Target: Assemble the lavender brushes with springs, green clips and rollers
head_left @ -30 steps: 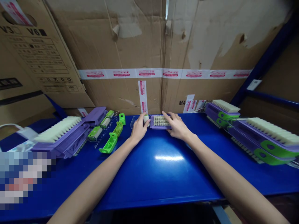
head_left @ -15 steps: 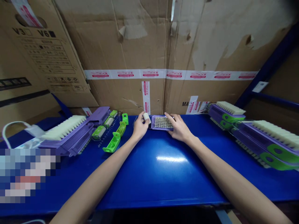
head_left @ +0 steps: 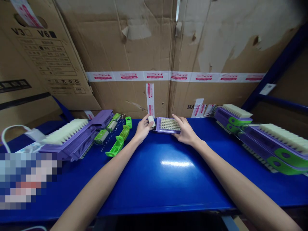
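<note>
At the back middle of the table lies a purple plate covered with rows of pale bristle tufts (head_left: 168, 124), like a brush head. My right hand (head_left: 187, 132) grips its right end, thumb along the near edge and fingers behind. To the left of the plate, my left hand (head_left: 143, 129) is closed on a small white rounded piece (head_left: 151, 120), the thumb pressed against it. A dark part at the plate's left end is mostly hidden by that hand.
Green plastic end pieces (head_left: 115, 147), springs (head_left: 110, 136) and green-and-clear blocks (head_left: 102, 136) lie left on the blue table (head_left: 154, 179). Purple brushes with white bristles stand at the left (head_left: 66, 131) and right (head_left: 276, 141). Cardboard (head_left: 134, 48) walls the back.
The bristled plate has shifted slightly right and tilted a little, with my right hand moving along. My left hand has moved slightly, still with the white piece.
</note>
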